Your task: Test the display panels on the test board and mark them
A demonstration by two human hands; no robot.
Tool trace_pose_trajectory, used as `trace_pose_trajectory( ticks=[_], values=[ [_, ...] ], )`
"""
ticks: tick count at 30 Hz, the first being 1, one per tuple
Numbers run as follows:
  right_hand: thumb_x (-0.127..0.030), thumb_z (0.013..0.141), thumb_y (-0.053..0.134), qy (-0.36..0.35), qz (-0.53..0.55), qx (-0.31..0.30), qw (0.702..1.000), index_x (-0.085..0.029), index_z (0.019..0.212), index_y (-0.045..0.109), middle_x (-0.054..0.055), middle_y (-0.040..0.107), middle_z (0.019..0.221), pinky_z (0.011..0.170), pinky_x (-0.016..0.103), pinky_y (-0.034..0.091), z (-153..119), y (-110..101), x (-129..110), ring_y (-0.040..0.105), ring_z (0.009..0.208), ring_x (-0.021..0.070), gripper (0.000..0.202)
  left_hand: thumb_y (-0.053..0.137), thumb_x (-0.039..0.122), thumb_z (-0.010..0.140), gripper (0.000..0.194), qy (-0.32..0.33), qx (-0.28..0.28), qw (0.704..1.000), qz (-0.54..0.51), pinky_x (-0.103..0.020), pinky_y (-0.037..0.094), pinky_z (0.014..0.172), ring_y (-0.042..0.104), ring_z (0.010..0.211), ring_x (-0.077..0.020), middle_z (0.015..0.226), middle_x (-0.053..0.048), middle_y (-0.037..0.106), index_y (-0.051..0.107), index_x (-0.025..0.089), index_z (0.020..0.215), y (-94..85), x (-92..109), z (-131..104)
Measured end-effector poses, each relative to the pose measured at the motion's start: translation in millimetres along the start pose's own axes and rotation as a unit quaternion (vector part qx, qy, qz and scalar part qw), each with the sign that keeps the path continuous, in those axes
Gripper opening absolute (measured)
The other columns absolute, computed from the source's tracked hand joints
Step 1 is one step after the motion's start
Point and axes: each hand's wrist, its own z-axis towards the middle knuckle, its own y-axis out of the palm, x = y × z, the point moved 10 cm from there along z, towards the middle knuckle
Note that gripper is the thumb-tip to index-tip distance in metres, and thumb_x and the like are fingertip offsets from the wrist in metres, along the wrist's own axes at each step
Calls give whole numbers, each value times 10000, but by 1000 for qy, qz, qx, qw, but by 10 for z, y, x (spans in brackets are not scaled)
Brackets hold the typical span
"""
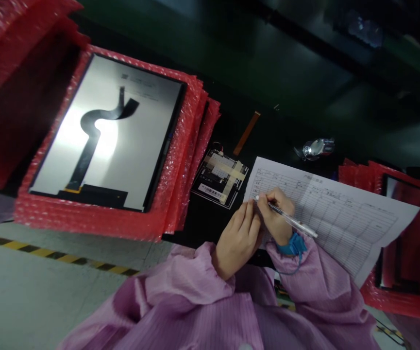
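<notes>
A clear-barrelled pen (293,220) is pinched in my right hand (278,216), which wears a blue wrist strap (293,244). The pen's tip is close to the left part of a printed form (326,214), a white sheet ruled into a table with some handwriting. My left hand (238,238) lies beside the right one at the sheet's left edge, its fingers stretched out together and holding nothing. Just left of the sheet is a small circuit board (220,177) with strips of yellowish tape and a barcode label.
A display panel (140,131) with a black flex cable lies on stacked red bubble-wrap bags (180,194) at left. More red bags (373,291) and a dark panel (406,243) are at right. An orange ribbon cable (246,133) and a shiny metallic object (318,148) lie behind the sheet.
</notes>
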Motion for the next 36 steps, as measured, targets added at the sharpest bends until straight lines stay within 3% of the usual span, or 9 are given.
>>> trace_pose_trajectory(
  ticks=[28, 36],
  values=[
    [-222, 882, 594, -8, -6, -2, 1000, -211, 638, 443, -80, 434, 521, 501, 216, 361, -16, -9, -1, 426, 469, 64, 287, 527, 197, 971, 316, -4, -25, 999, -25, -467, 532, 1074, 577, 1311, -354, 1359, -265, 613, 577, 7, 1218, 73, -10, -32],
    [-242, 870, 580, 26, -14, -3, 1000, -216, 618, 428, -77, 425, 511, 495, 224, 357, -10, -9, 41, 413, 464, 71, 295, 513, 200, 980, 314, -10, -24, 999, -34, -482, 530, 1071, 556, 1333, -352, 1369, -272, 603, 568, 16, 1228, 82, -15, -42]
  ],
)
